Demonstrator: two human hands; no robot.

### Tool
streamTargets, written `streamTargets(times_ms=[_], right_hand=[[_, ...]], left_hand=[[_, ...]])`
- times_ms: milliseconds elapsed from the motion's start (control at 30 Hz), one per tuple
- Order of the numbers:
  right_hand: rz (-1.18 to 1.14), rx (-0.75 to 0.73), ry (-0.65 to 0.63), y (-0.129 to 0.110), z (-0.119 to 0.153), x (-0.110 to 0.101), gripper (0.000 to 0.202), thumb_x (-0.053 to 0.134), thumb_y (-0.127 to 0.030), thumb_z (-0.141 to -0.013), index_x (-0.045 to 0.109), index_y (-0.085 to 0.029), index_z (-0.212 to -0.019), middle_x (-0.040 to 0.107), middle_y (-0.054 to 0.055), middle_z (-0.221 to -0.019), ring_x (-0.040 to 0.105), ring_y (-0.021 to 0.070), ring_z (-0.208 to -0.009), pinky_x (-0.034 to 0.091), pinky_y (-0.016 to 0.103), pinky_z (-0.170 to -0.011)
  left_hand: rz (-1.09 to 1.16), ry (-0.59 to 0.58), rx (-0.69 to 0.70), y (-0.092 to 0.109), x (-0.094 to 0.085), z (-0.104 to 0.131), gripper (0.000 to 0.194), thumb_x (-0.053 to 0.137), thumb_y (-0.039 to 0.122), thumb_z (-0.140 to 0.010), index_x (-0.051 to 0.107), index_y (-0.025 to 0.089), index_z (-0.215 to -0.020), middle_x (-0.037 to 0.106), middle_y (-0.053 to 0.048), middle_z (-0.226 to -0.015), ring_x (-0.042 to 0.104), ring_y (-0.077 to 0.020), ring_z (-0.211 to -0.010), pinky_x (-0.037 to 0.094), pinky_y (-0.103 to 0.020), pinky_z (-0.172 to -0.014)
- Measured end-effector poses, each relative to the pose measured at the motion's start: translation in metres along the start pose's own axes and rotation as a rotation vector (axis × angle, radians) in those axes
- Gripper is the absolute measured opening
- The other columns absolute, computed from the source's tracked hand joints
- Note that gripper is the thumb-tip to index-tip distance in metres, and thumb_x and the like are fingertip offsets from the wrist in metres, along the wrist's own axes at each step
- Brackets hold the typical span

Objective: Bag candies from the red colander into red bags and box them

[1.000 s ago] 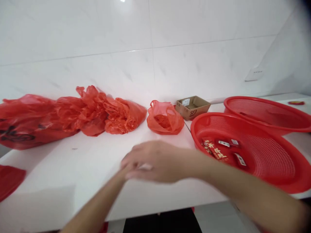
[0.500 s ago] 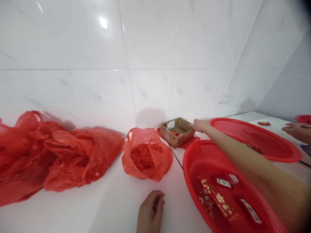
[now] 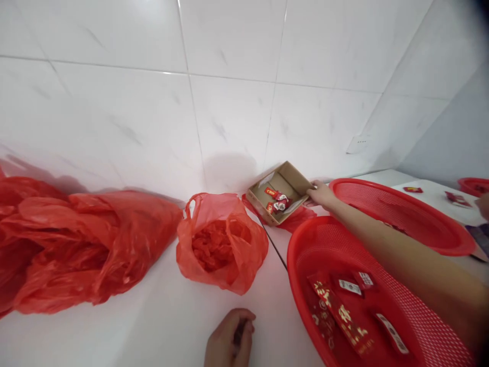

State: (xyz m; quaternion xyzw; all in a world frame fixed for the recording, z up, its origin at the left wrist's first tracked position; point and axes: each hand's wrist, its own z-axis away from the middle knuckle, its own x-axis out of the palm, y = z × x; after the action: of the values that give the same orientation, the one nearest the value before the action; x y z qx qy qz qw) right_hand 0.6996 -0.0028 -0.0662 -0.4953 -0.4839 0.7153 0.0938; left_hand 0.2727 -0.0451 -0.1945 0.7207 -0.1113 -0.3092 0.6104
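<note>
My right hand (image 3: 321, 195) grips the right end of a small cardboard box (image 3: 263, 214). The box is tilted toward me, and several small red packets (image 3: 277, 200) lie inside it. Beneath it some red plastic is partly hidden. Low over the white table, my left hand (image 3: 231, 339) is loosely curled, thumb and fingertips close together, with nothing visible in it. Beyond that hand stands an open red plastic bag (image 3: 246, 270) with crumpled red plastic inside. A red mesh basket (image 3: 296, 255) beside it holds several red packets (image 3: 344, 316), some with gold print and some with white labels.
Large red plastic bags (image 3: 126, 244) lie at the left against the tiled wall (image 3: 233, 122). Behind my right forearm is a second red basket (image 3: 431, 224). Farther right are loose red packets (image 3: 456, 199) and another person's hand (image 3: 483, 205) at the edge.
My right hand has closed on the box's end and tipped the box toward me, showing the packets. The view has turned slightly downward; my left hand keeps its curl.
</note>
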Motion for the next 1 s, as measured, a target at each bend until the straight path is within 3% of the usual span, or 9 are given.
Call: streamTargets(times_ms=[267,567,900,1000], right_hand=[[-0.098,-0.074,0.066,-0.002,0.024,0.001,0.040,0.048,-0.013,-0.090,0.041,-0.015,-0.129,0.068,0.007,-0.078,0.068,0.0150,-0.058,0.059,0.026,-0.057],[-0.080,-0.082,0.090,0.003,0.027,0.004,0.039,0.047,-0.017,-0.091,0.042,-0.017,-0.130,0.069,0.010,-0.088,0.069,0.0154,-0.060,0.058,0.026,-0.058],[-0.026,-0.019,-0.010,0.001,0.027,0.008,0.044,0.047,-0.024,-0.094,0.036,-0.014,-0.135,0.072,0.013,-0.085,0.070,0.0175,-0.065,0.056,0.026,-0.059],[0.041,0.032,-0.091,-0.001,0.026,0.004,0.041,0.045,-0.035,-0.096,0.043,-0.011,-0.130,0.073,0.015,-0.082,0.069,0.0196,-0.059,0.054,0.028,-0.055]], left_hand=[[-0.021,-0.015,-0.027,0.024,-0.007,0.003,0.032,0.049,0.048,-0.088,0.065,0.020,-0.086,0.065,-0.004,-0.073,0.061,-0.0170,-0.065,0.048,-0.023,-0.059],[-0.052,-0.058,-0.029,0.026,-0.008,0.003,0.028,0.045,0.041,-0.089,0.064,0.021,-0.088,0.065,-0.004,-0.074,0.060,-0.0169,-0.065,0.045,-0.024,-0.058],[-0.032,-0.034,-0.023,0.027,-0.008,0.004,0.025,0.048,0.039,-0.088,0.064,0.021,-0.086,0.065,-0.002,-0.072,0.060,-0.0162,-0.064,0.044,-0.023,-0.056],[-0.038,-0.045,-0.029,0.028,-0.008,0.003,0.024,0.047,0.038,-0.088,0.064,0.021,-0.087,0.065,-0.002,-0.073,0.060,-0.0161,-0.064,0.044,-0.023,-0.056]])
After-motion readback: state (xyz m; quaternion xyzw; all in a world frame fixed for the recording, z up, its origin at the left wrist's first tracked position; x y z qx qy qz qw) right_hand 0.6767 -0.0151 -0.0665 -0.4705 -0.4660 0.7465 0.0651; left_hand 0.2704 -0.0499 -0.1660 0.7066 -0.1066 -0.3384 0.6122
